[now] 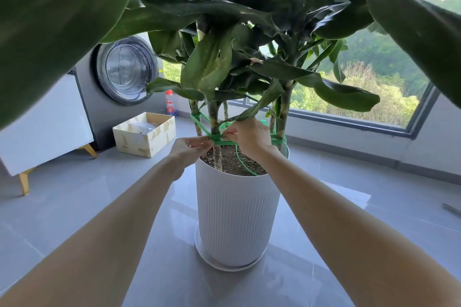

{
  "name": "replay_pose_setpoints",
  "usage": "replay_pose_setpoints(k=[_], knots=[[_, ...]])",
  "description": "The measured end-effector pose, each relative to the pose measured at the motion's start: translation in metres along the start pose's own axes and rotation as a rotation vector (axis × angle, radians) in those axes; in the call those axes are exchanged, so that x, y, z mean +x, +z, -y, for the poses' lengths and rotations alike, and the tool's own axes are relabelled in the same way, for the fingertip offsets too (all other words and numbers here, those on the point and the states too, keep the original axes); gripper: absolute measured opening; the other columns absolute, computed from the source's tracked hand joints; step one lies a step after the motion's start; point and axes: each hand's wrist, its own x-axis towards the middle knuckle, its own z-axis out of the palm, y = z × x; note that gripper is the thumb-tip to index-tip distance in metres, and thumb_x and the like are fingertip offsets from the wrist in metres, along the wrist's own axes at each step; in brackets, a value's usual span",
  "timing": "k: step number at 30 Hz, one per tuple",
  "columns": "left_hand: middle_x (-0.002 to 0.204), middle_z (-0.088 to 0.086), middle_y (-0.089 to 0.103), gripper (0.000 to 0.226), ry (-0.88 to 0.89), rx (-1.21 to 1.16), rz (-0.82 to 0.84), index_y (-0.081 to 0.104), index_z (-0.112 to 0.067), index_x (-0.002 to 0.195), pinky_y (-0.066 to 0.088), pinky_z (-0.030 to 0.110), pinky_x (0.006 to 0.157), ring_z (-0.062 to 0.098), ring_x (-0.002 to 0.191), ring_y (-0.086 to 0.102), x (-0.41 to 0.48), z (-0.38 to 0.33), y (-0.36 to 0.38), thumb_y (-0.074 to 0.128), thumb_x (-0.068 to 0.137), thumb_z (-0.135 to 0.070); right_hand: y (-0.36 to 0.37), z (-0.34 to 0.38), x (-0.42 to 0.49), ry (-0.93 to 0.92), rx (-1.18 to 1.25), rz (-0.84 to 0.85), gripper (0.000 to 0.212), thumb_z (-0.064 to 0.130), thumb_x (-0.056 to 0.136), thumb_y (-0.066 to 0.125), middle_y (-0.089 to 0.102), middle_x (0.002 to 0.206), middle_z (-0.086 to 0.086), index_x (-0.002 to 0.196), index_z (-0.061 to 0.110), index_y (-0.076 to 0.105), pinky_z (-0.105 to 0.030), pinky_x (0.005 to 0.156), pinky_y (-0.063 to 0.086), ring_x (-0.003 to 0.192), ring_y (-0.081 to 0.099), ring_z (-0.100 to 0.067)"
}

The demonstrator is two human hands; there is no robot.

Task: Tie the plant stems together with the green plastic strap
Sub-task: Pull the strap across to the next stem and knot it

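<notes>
While left hand (190, 149) pinches strap (216, 137), right hand (249, 136) pinches it beside stem (214, 117).

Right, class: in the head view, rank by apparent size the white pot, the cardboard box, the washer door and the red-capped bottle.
1. white pot, though it is nearest the camera.
2. washer door and cardboard box: near alike, left unranked.
3. red-capped bottle, clearly smallest.
</notes>
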Motion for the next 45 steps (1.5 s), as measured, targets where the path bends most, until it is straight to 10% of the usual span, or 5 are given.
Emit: replay_pose_setpoints(k=[13,20,29,33,45], knots=[[0.127,0.008,0.049,0.057,-0.218,0.099,-0.116,0.053,-0.004,0.125,0.051,0.034,0.086,0.023,0.109,0.046,-0.002,0.000,0.028,0.058,0.088,-0.046,-0.001,-0.055,-0.042,0.098,0.278,-0.350,0.013,0.023,0.086,0.065,0.074,0.085,-0.002,0.087,0.015,0.076,-0.036,0.071,0.056,0.073,0.068,-0.019],[0.153,0.016,0.020,0.053,-0.442,-0.005,0.006,0.027,-0.007,0.144,0.050,0.047,0.092,0.038,0.131,0.035,-0.028,-0.009,0.073,0.046,0.099,-0.027,0.004,-0.091,-0.066,0.154,0.234,-0.127,0.008,0.013,0.087,0.058,0.064,0.088,-0.009,0.081,0.008,0.061,-0.035,0.068,0.049,0.077,0.060,-0.025],[0.153,0.017,0.022,0.095,-0.443,0.050,-0.181,-0.003,-0.004,0.149,0.044,0.047,0.099,0.037,0.128,0.043,-0.029,0.007,0.120,0.062,0.087,-0.035,0.011,-0.130,-0.071,0.065,-0.039,0.315,0.037,0.021,0.095,0.051,0.053,0.131,-0.013,0.131,0.014,0.051,-0.037,0.098,0.042,0.121,0.048,-0.028],[0.157,0.015,-0.002,0.086,-0.452,0.104,-0.329,-0.011,-0.010,0.149,0.024,0.040,0.111,0.034,0.140,0.023,-0.037,0.010,0.136,0.053,0.095,-0.030,0.015,-0.138,-0.064,-0.054,-0.142,0.305,0.032,0.027,0.096,0.053,0.058,0.122,-0.011,0.123,0.011,0.052,-0.035,0.096,0.039,0.120,0.047,-0.026],[0.153,0.020,0.020,0.071,-0.343,0.202,-0.397,-0.007,-0.012,0.149,0.036,0.049,0.105,0.041,0.130,0.038,-0.023,0.029,0.130,0.040,0.097,-0.024,0.010,-0.132,-0.045,-0.140,-0.156,0.403,0.025,0.010,0.091,0.060,0.061,0.080,-0.001,0.076,0.013,0.040,-0.034,0.069,0.043,0.077,0.055,-0.022]])
